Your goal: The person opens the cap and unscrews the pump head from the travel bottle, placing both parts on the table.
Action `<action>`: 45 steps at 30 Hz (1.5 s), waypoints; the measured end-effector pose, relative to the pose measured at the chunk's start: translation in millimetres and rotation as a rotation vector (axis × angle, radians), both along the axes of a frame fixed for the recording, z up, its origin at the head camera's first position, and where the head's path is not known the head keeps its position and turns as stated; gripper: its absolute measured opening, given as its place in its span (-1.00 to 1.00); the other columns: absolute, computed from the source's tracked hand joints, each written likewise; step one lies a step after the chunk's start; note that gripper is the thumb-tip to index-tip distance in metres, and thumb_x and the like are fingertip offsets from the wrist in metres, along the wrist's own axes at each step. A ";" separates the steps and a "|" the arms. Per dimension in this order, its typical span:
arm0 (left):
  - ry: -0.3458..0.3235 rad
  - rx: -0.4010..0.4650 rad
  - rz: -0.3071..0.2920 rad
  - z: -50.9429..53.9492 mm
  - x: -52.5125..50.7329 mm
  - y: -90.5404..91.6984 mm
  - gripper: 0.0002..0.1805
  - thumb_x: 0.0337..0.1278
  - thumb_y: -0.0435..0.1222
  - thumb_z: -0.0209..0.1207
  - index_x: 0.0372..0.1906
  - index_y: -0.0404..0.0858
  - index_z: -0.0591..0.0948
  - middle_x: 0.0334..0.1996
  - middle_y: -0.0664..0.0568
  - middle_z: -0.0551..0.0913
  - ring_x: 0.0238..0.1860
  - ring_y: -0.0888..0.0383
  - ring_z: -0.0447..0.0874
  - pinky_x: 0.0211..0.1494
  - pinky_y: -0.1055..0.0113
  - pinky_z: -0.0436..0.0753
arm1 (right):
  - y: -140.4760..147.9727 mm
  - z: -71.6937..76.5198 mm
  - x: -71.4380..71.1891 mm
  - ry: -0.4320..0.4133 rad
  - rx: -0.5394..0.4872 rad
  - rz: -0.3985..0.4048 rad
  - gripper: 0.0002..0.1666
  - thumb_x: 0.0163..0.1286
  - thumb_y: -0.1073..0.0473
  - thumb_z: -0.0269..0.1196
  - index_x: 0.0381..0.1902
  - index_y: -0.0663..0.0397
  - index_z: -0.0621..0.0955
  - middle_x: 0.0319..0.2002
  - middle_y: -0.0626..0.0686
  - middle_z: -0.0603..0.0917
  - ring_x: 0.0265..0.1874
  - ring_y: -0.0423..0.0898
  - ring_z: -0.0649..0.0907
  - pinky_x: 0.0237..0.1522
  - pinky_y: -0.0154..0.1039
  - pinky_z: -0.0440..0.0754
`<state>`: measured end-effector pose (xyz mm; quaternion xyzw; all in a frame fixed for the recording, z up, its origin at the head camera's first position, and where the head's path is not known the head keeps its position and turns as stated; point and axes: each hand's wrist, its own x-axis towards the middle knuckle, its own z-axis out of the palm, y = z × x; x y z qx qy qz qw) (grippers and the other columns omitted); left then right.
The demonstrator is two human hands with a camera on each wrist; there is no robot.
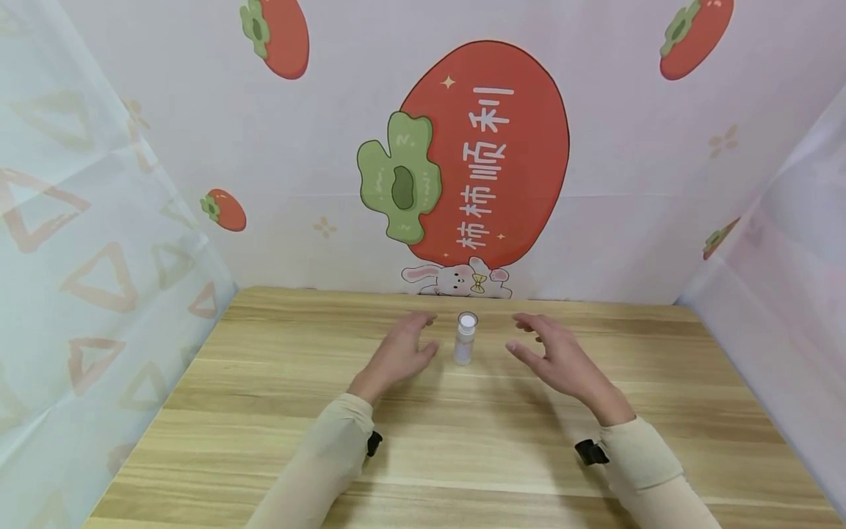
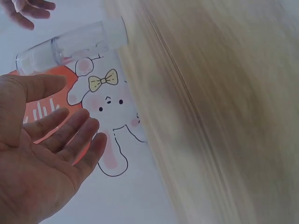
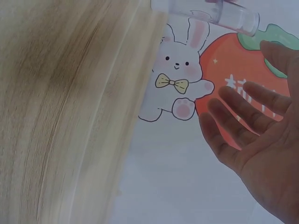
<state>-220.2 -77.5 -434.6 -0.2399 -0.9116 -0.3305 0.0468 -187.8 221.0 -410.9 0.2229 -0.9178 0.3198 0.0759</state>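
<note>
A small clear bottle with a white cap (image 1: 465,339) stands upright near the back of the wooden table. On its left is the left hand (image 1: 401,351), fingers relaxed and apart from it; on its right the right hand (image 1: 559,355) hovers the same way, with a wider gap. The left wrist view has the bottle (image 2: 72,45) beyond the fingers of the left hand (image 2: 51,140), its palm showing and holding nothing. In the right wrist view the bottle (image 3: 212,14) is at the top, and the right hand (image 3: 259,126) is likewise unfilled.
The wood-grain table (image 1: 476,455) meets a printed backdrop (image 1: 317,162) with a large persimmon and a rabbit just behind the bottle. Patterned sheets hang at the left (image 1: 99,242) and right (image 1: 793,242) sides. Black straps show at both wrists.
</note>
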 end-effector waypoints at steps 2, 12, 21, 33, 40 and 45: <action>-0.029 0.015 -0.008 0.1 0.8 3.3 -0.43 0.31 -0.31 0.26 0.36 -0.41 0.45 0.18 -0.22 0.58 0.24 -0.12 0.52 0.32 -0.02 0.49 | -1.1 0.1 0.0 0.002 -0.006 0.005 -0.35 0.46 -0.05 0.31 0.36 0.16 0.47 0.15 0.17 0.62 0.14 0.13 0.59 0.09 0.17 0.60; -0.142 0.079 -0.043 -2.3 0.6 15.3 -0.39 0.28 -0.32 0.29 0.37 -0.44 0.42 0.21 -0.25 0.57 0.25 -0.14 0.52 0.31 0.00 0.50 | -6.4 1.1 -0.2 0.009 -0.037 0.029 -0.35 0.45 -0.03 0.32 0.36 0.16 0.47 0.15 0.17 0.62 0.13 0.13 0.60 0.08 0.17 0.60; -0.156 0.085 -0.056 -5.4 1.7 24.2 -0.42 0.26 -0.37 0.30 0.33 -0.47 0.44 0.18 -0.28 0.57 0.20 -0.17 0.55 0.27 0.01 0.53 | -10.1 1.4 0.1 -0.021 -0.039 0.033 -0.33 0.45 -0.05 0.31 0.37 0.17 0.47 0.17 0.21 0.62 0.13 0.15 0.60 0.08 0.18 0.60; -0.205 0.124 -0.009 -10.0 1.8 35.6 -0.44 0.27 -0.28 0.34 0.31 -0.37 0.49 0.18 -0.23 0.59 0.21 -0.16 0.56 0.25 0.01 0.56 | -10.5 0.4 0.2 -0.031 -0.049 0.040 -0.32 0.45 -0.06 0.32 0.37 0.18 0.47 0.18 0.21 0.61 0.13 0.18 0.60 0.07 0.17 0.61; -0.235 0.211 0.020 -13.3 0.2 39.9 -0.42 0.16 -0.28 0.43 0.25 -0.37 0.52 0.15 -0.21 0.61 0.20 -0.17 0.56 0.26 -0.02 0.54 | -10.2 -0.7 1.2 -0.033 -0.048 0.038 -0.31 0.46 -0.07 0.31 0.37 0.20 0.46 0.19 0.17 0.61 0.14 0.16 0.60 0.08 0.16 0.61; -0.248 0.234 0.043 -16.8 0.0 43.9 -0.42 0.13 -0.27 0.45 0.23 -0.35 0.53 0.14 -0.16 0.61 0.20 -0.13 0.55 0.26 0.00 0.54 | -10.4 0.0 1.9 -0.034 -0.055 0.041 -0.30 0.45 -0.06 0.32 0.37 0.23 0.46 0.18 0.17 0.61 0.14 0.15 0.60 0.08 0.17 0.61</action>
